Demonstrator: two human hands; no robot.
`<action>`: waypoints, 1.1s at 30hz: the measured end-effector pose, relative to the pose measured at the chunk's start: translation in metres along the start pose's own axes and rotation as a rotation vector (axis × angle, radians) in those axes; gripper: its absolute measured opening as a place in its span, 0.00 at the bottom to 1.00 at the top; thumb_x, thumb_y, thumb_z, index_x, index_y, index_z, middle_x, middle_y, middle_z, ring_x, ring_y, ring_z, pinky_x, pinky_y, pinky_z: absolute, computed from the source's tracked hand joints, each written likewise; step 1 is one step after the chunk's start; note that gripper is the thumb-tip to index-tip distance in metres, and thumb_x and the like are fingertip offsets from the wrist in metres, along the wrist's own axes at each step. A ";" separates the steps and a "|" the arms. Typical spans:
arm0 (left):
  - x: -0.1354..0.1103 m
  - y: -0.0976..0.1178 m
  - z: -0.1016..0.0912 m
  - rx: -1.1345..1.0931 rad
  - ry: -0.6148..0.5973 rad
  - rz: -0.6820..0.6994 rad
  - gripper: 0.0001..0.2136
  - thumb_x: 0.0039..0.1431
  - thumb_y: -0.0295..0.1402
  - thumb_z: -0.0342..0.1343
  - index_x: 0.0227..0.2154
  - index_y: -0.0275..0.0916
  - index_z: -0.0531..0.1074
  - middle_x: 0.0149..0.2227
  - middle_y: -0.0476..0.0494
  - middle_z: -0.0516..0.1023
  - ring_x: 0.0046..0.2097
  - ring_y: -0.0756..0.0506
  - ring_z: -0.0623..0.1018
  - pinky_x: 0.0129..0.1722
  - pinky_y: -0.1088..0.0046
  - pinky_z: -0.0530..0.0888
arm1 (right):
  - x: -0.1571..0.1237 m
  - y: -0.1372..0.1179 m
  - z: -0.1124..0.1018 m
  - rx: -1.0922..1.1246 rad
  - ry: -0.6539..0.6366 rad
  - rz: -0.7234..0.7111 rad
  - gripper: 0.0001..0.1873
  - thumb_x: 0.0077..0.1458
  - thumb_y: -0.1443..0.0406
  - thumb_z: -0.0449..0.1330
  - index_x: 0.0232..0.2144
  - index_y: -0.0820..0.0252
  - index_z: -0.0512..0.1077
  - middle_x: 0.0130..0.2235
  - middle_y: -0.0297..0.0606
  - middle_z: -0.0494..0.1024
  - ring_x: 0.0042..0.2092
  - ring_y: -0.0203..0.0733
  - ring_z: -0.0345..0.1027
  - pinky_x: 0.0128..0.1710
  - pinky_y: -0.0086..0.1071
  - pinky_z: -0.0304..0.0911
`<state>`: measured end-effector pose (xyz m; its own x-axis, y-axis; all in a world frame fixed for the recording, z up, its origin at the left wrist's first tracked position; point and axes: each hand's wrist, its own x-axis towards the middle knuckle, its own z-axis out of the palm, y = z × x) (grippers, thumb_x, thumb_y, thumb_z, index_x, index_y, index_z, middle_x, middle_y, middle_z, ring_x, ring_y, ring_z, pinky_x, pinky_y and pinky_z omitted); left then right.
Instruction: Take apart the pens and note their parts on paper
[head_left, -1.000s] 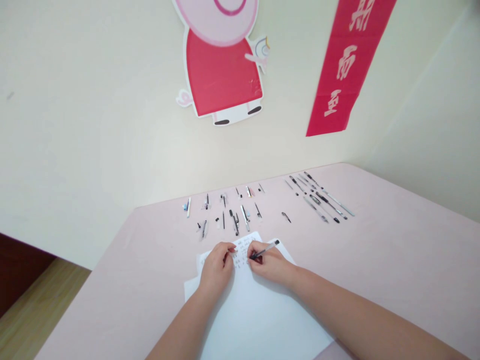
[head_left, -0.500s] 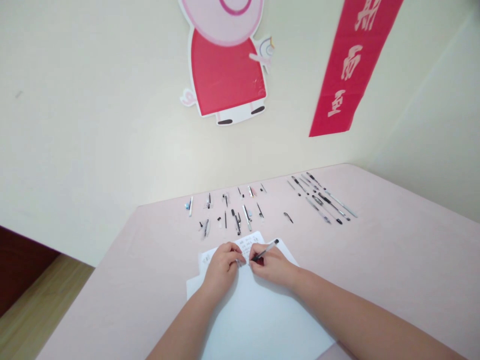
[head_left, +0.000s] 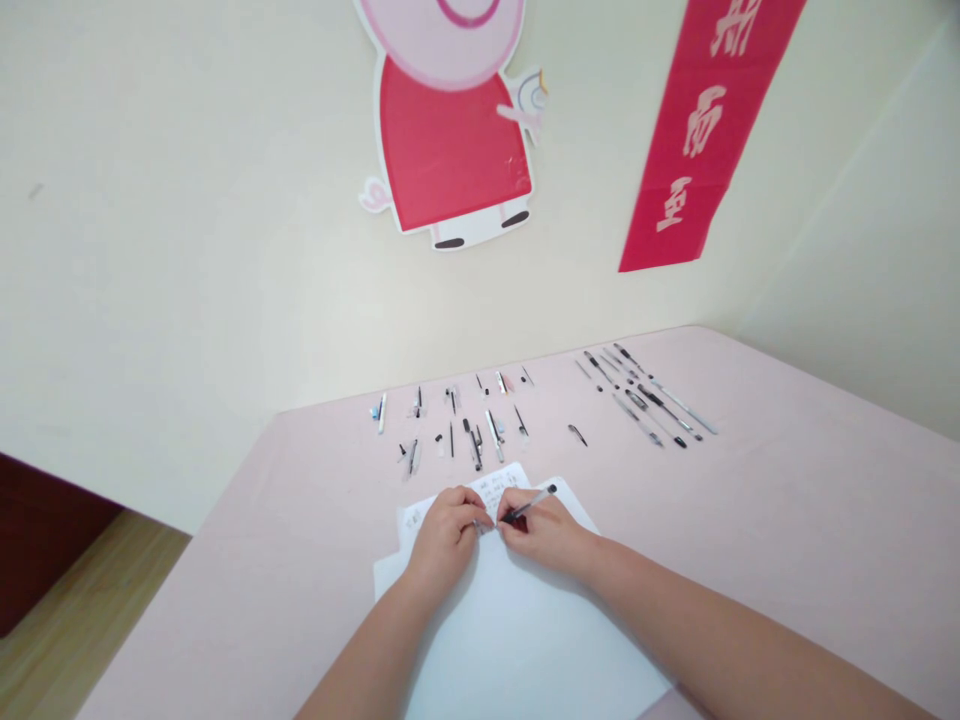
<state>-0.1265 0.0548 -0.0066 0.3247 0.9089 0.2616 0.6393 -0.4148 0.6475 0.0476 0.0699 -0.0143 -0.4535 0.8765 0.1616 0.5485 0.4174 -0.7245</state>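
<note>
My right hand [head_left: 536,525] is closed around a gel pen [head_left: 536,502] with a clear barrel and black end, tilted up to the right. Its tip is hidden behind my fingers, close over the paper. Left of it, my left hand [head_left: 450,525] rests on the sheets with bent fingers and its thumb pressed in. A small greyish bit [head_left: 484,528] shows under that thumb, too small to make out. Handwriting covers the top of the written sheet [head_left: 491,483]. A large blank white sheet [head_left: 510,630] lies over it, under both wrists. Beyond my hands lies a black pen cap [head_left: 577,435].
Several taken-apart pens, refills and caps [head_left: 472,445] lie in two rows at the back of the pink table [head_left: 787,520]. More pens [head_left: 660,410] lie at the back right. A pig cutout [head_left: 454,145] and a red banner [head_left: 694,140] hang on the wall behind.
My right hand and the pen have shifted very slightly left, the pen leaning a little lower. My left hand stays in place. The table items have not moved.
</note>
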 end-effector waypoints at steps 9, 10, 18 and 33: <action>0.000 -0.002 0.001 -0.001 -0.009 -0.011 0.18 0.43 0.16 0.43 0.24 0.41 0.76 0.33 0.46 0.73 0.39 0.45 0.71 0.41 0.67 0.68 | -0.001 0.000 0.000 -0.023 -0.007 -0.015 0.06 0.43 0.71 0.53 0.24 0.59 0.69 0.23 0.31 0.71 0.26 0.33 0.63 0.26 0.24 0.56; 0.000 -0.002 0.001 -0.003 -0.015 -0.016 0.18 0.43 0.16 0.43 0.24 0.41 0.76 0.33 0.46 0.73 0.39 0.45 0.71 0.41 0.67 0.67 | -0.001 0.001 0.000 -0.025 -0.015 -0.016 0.06 0.43 0.71 0.53 0.24 0.59 0.69 0.23 0.31 0.71 0.26 0.34 0.63 0.26 0.24 0.56; -0.001 -0.005 0.002 -0.009 -0.030 -0.024 0.19 0.43 0.16 0.43 0.25 0.41 0.76 0.33 0.46 0.73 0.40 0.46 0.70 0.42 0.68 0.66 | 0.000 0.000 -0.003 -0.037 -0.042 -0.011 0.06 0.43 0.72 0.53 0.25 0.59 0.69 0.23 0.32 0.71 0.26 0.34 0.63 0.27 0.24 0.56; -0.002 -0.006 0.003 -0.045 0.001 -0.022 0.16 0.44 0.16 0.44 0.23 0.40 0.75 0.33 0.46 0.73 0.39 0.46 0.71 0.43 0.68 0.66 | 0.001 0.003 -0.003 0.081 -0.020 0.036 0.04 0.43 0.71 0.53 0.23 0.59 0.67 0.22 0.30 0.67 0.25 0.33 0.61 0.25 0.25 0.55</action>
<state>-0.1290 0.0552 -0.0128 0.3099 0.9180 0.2475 0.6144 -0.3920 0.6847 0.0505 0.0724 -0.0143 -0.4488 0.8853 0.1216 0.5063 0.3640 -0.7818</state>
